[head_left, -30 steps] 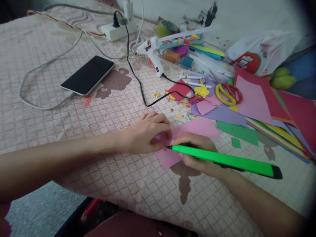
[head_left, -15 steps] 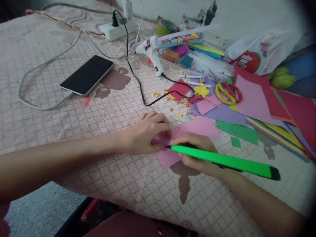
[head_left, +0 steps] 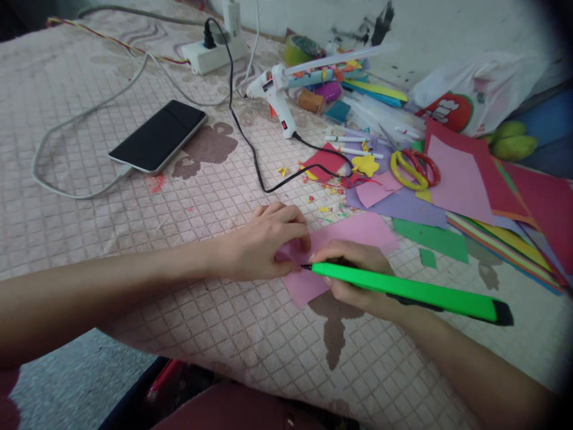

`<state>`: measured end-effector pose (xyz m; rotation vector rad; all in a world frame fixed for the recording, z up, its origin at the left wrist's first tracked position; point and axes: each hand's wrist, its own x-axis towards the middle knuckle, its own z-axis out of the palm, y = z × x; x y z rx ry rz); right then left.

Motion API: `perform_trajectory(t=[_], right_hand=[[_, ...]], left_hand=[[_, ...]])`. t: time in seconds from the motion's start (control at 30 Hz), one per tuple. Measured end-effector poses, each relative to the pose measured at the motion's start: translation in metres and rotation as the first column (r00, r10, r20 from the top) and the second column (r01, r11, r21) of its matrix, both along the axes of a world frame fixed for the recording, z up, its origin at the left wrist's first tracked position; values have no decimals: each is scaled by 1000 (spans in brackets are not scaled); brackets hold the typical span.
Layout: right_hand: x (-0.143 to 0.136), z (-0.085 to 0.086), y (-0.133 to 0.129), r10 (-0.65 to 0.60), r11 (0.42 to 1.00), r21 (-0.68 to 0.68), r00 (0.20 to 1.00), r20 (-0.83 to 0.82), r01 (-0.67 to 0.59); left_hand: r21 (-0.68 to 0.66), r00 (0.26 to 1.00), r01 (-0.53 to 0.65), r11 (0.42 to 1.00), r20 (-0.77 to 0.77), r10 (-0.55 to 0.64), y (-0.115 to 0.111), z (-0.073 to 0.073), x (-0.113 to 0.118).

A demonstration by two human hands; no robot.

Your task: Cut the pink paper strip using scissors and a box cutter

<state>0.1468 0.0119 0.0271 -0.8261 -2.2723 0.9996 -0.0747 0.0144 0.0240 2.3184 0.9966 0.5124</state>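
A pink paper sheet (head_left: 358, 233) lies on the patterned cloth in front of me. My right hand (head_left: 360, 278) is closed around a bright green cutter (head_left: 416, 292), whose dark tip points left at the paper close to my left thumb. With curled fingers, my left hand (head_left: 273, 242) presses on the left part of the same sheet. What lies under its palm is partly hidden. Green paper pieces (head_left: 432, 239) rest just right of the sheet.
A phone (head_left: 159, 136) on a white cable lies at the left. Behind are a power strip (head_left: 215, 55) and a white glue gun (head_left: 277, 101) with a black cord. Scissors (head_left: 408, 170), coloured papers (head_left: 461, 173) and a plastic bag (head_left: 478, 95) are at the right.
The green cutter has shifted very slightly to the right in my right hand. My left hand and the pink sheet look unmoved.
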Motion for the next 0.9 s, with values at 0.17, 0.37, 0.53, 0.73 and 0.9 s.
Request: perform_trajectory(t=[0.17, 0.37, 0.53, 0.73, 0.9], right_hand=[[0, -1, -1, -27, 999, -36, 999, -34, 26], [1, -1, -1, -12, 999, -31, 1000, -23, 12], [1, -2, 0, -3, 1000, -19, 1000, -17, 3], [2, -4, 0, 4, 1000, -27, 1000, -8, -5], [4, -5, 0, 27, 999, -46, 1000, -9, -27]], left_hand=[[14, 1000, 9, 1000, 3, -9, 0, -1, -1], [18, 1000, 7, 1000, -2, -7, 0, 0, -1], [16, 1000, 15, 1000, -2, -15, 1, 1, -1], [17, 1000, 20, 1000, -1, -20, 1, 0, -1], [19, 1000, 22, 1000, -4, -22, 1, 0, -1]])
